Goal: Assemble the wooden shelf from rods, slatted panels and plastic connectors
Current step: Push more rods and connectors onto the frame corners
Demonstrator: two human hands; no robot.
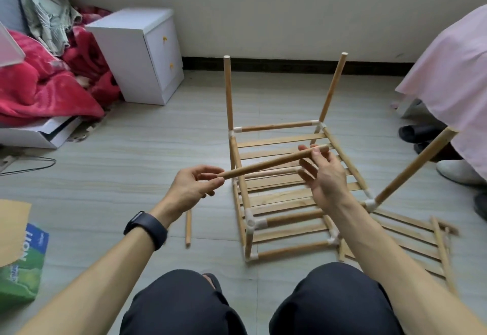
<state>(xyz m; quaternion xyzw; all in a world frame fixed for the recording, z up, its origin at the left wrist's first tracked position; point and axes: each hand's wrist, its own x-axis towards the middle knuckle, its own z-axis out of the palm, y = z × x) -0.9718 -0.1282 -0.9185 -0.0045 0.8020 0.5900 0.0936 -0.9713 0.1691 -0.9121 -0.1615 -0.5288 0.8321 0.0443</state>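
Both arms forward, left hand [189, 188] and right hand [326, 180], fingers [208, 169] around rod [268, 162] ends.

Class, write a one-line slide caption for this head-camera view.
Seated person's left hand and right hand hold a rod by the half-built shelf.

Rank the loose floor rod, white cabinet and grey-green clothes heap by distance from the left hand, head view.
1. Loose floor rod, just below the left hand.
2. White cabinet, left, by the wall.
3. Clothes heap, far-left corner.
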